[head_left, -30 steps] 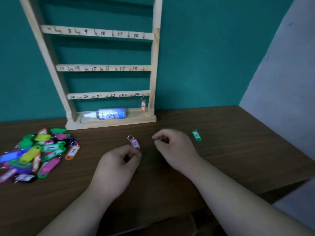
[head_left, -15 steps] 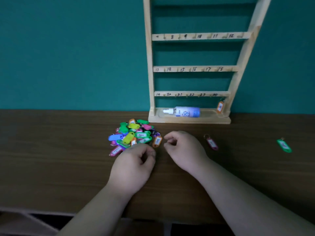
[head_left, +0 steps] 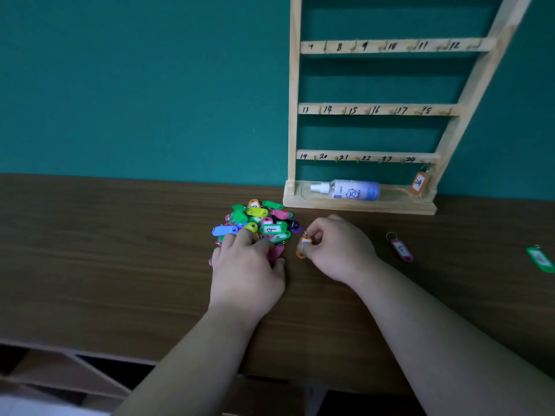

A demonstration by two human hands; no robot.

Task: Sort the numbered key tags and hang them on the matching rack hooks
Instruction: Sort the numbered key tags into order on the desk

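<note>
I am in the sorting step. My left hand [head_left: 246, 271] lies on the pile of key tags [head_left: 261, 223], which sits on the table [head_left: 120, 250] just in front of the rack [head_left: 292, 115], off its left foot. The fingers are spread and pressing down on the tags. My right hand [head_left: 336, 250], in front of the rack's base, pinches one orange tag [head_left: 303, 249] between thumb and curled fingers at the pile's edge nearest the rack's middle. Its label is mostly covered, so I cannot read the number.

As I judge it, the next move calls for turning that tag face up to read it. Then I either carry it to its hook or lay it aside, and its small ring will need careful threading.

The count:
- There is one rack, with three numbered rails in view of six numbers each, 7 to 24. Its top is cut off.
- One tag is hung, the orange 24 [head_left: 418, 183], at the right end of the rack's lowest rail.
- Two tags lie loose out in front of the rack. A pink tag [head_left: 401, 250] lies below its right part, and a green tag [head_left: 540, 259] well beyond its right post.
- One tag is in my hand.
- The pile is too tangled to count.
- One spray bottle [head_left: 348, 190] lies on the rack's base.
</note>
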